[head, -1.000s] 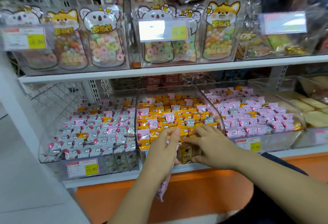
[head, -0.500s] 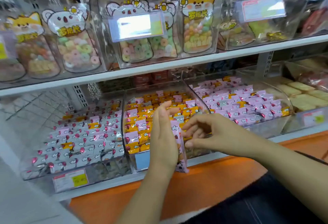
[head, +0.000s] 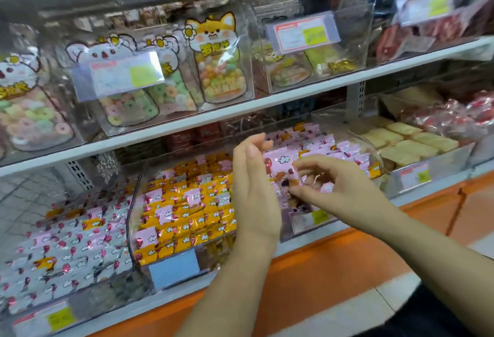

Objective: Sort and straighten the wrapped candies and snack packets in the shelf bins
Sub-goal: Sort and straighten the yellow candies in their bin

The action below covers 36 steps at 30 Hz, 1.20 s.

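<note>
Three clear bins stand side by side on the lower shelf. The left bin (head: 66, 243) holds white-and-pink wrapped candies, the middle bin (head: 187, 203) mostly orange ones with some pink mixed in, and the right bin (head: 334, 147) pink ones. My left hand (head: 254, 195) stands upright in front of the gap between the middle and right bins, holding a small stack of pink candy packets (head: 280, 160) against its palm. My right hand (head: 339, 187) faces it, with thumb and fingers pinching the stack's lower edge. The rest of the stack is hidden behind my left hand.
The upper shelf (head: 294, 96) carries clear boxes of animal-shaped ring-candy bags (head: 216, 69) with price tags (head: 302, 32). A bin of pale yellow cakes (head: 406, 141) sits right of the pink bin. An orange base panel (head: 334, 262) runs below the shelf edge.
Both hands lifted from the front of the middle bin and moved right toward the pink bin, taking pink packets along. The view swung right and closer.
</note>
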{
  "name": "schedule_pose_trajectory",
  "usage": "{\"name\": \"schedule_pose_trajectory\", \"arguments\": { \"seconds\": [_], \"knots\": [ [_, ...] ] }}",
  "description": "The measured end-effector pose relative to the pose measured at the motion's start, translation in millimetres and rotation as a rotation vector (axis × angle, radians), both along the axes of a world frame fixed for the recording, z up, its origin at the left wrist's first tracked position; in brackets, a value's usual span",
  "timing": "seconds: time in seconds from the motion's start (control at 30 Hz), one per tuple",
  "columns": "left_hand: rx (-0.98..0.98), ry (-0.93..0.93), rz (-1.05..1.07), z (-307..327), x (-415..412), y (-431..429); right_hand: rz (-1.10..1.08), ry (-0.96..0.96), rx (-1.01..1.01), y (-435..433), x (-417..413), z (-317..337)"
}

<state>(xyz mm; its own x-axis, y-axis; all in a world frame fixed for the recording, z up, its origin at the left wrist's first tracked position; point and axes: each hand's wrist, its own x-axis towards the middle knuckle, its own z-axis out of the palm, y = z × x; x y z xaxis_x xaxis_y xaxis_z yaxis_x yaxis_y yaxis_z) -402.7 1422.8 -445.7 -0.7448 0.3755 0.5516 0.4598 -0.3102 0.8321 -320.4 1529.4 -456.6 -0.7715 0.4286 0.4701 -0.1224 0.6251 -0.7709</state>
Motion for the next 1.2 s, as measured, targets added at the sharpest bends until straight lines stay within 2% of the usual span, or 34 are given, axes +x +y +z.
{"name": "schedule_pose_trajectory", "arguments": {
  "seconds": [0.1,0.27,0.4,0.5,0.63,1.0,1.1,1.2],
  "knots": [
    [-0.057,0.01,-0.009,-4,1,17,-0.135,0.085,-0.037,30,11,-12],
    [-0.397,0.148,-0.008,-21,-6,56,-0.24,0.238,-0.2,77,24,-27],
    [-0.634,0.338,-0.013,-34,-11,91,-0.238,0.325,-0.26,103,33,-38],
    [-0.86,0.466,0.022,-41,-12,108,-0.205,0.314,-0.269,116,40,-46],
    [-1.033,0.543,0.095,-49,-11,121,-0.186,0.297,-0.349,125,50,-54],
    [-1.116,0.799,0.212,-56,2,127,-0.14,0.337,-0.443,119,53,-48],
    [-1.049,0.742,0.191,-57,6,122,-0.176,0.279,-0.399,117,48,-48],
    [-0.85,0.623,0.132,-49,11,120,-0.266,0.2,-0.27,114,43,-47]
  ]
}}
